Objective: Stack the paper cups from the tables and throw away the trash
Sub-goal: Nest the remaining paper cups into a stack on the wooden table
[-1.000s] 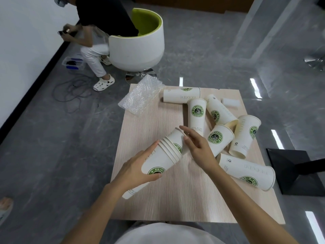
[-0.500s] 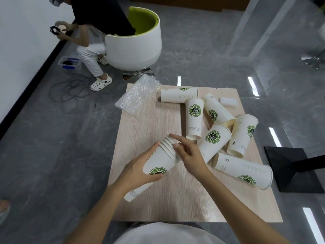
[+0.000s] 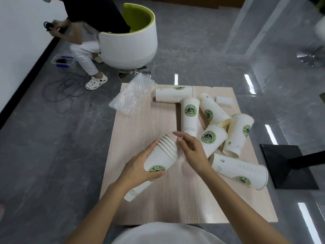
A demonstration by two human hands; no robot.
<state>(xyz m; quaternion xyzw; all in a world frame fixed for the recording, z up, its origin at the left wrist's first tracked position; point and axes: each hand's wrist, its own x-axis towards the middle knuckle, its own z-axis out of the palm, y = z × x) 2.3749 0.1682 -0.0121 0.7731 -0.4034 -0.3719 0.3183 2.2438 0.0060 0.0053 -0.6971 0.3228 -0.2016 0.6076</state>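
A nested stack of white paper cups with green coffee logos lies tilted over the wooden table, rims pointing away from me. My left hand grips the stack around its middle. My right hand is at the stack's rim end, fingers loosely bent and touching the rims. Several loose cups lie on their sides to the right, among them one just behind my right hand and one near the right edge. A sheet of bubble wrap overhangs the far left corner. A small white scrap sits at the far right.
A white and green tub chair stands beyond the table, with a person crouched beside it. Cables trail on the grey floor at the left. A black stand base sits on the floor right of the table.
The cup that stuck out of the stack's end has slid fully in under my right hand. The stack and both hands have shifted slightly toward me.
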